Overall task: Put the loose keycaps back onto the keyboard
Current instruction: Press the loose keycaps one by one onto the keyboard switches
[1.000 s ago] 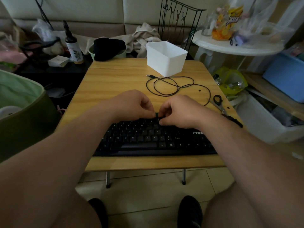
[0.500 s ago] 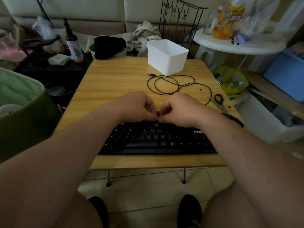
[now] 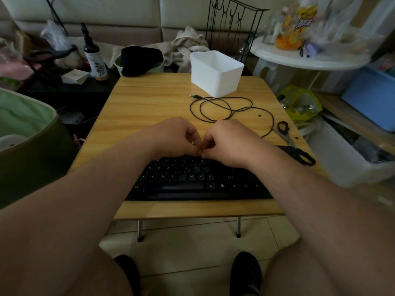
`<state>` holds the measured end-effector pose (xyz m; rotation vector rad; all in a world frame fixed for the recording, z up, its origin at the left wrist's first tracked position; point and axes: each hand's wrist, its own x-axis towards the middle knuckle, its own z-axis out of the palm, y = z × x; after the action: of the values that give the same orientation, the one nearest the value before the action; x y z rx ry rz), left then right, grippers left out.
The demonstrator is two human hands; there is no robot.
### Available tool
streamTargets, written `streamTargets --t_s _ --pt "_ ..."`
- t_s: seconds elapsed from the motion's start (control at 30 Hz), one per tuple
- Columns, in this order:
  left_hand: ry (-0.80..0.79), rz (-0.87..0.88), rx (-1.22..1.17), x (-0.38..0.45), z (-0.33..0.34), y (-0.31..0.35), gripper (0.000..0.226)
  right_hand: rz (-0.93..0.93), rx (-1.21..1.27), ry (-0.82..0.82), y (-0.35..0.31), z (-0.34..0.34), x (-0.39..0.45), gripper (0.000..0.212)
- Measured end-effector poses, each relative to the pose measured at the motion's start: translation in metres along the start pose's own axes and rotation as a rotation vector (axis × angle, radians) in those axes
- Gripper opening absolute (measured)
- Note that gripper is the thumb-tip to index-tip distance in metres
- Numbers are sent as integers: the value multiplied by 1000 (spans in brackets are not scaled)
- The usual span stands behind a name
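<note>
Both hands, left hand [image 3: 175,135] and right hand [image 3: 226,139], stay curled fingertip-to-fingertip over one keyboard [image 3: 192,178]; hold unclear.

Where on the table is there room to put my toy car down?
The biggest bare patch of table is the far left, between the hands and the back edge, left of the white box. The right side is crowded: cable, scissors. The near part holds the keyboard and both hands.
</note>
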<state>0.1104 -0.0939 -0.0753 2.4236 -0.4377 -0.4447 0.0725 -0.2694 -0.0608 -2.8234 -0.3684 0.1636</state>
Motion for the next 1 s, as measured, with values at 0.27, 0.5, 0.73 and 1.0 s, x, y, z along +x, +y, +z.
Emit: streamTargets --t_s 0.27,0.5,0.73,1.0 --pt "31 9 49 0 2 1 15 10 -72 22 0 4 2 12" --pt "25 9 46 -2 1 1 13 69 200 65 17 15 -2 11" --pt "6 4 60 0 1 1 13 73 188 112 13 23 -2 10" --pt "-10 4 76 1 -1 0 9 77 253 138 13 28 -3 10"
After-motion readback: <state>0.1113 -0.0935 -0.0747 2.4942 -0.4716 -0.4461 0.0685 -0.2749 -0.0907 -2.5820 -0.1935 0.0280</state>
